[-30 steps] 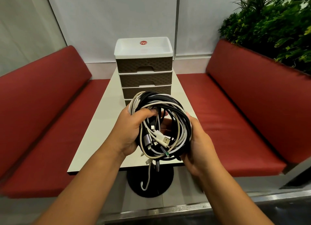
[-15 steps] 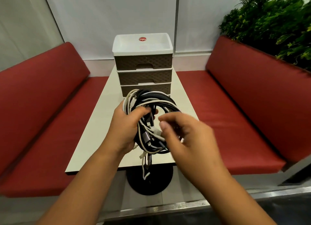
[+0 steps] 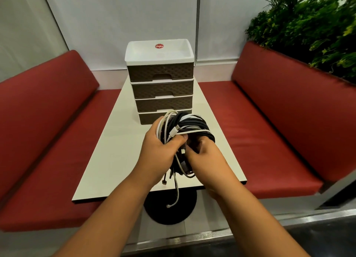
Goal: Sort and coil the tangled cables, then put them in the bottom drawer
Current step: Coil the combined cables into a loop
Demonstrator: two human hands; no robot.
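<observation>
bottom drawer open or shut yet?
Shut, as far as visible. The bottom drawer front sits flush under the three above; the cable bundle in both hands hides its right part.

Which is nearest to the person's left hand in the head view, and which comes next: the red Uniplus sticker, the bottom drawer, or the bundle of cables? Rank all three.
1. Bundle of cables: gripped in the left hand itself.
2. Bottom drawer: just beyond the hand, lowest in the stack on the table.
3. Uniplus sticker: on the white top tray, farthest back.
</observation>
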